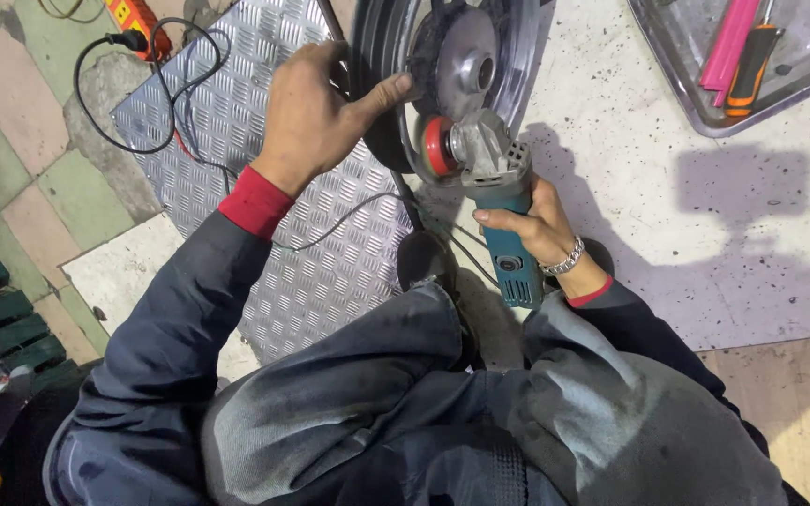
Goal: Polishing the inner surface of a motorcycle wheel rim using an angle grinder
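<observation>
The person crouches over a motorcycle wheel [442, 66] standing upright on the floor at the edge of a checker-plate metal sheet [264, 150]. The left hand [316, 108] steadies its rim, fingers wrapped over the edge and thumb stretched toward the hub. The right hand [536, 220] has its fingers curled tight round the teal body of an angle grinder [494, 197], its red-backed disc against the wheel. The wheel looks heavy and rigid, best gripped at the rim; the grinder needs a firm hold. A steel tray [705, 103] with tools lies well apart.
</observation>
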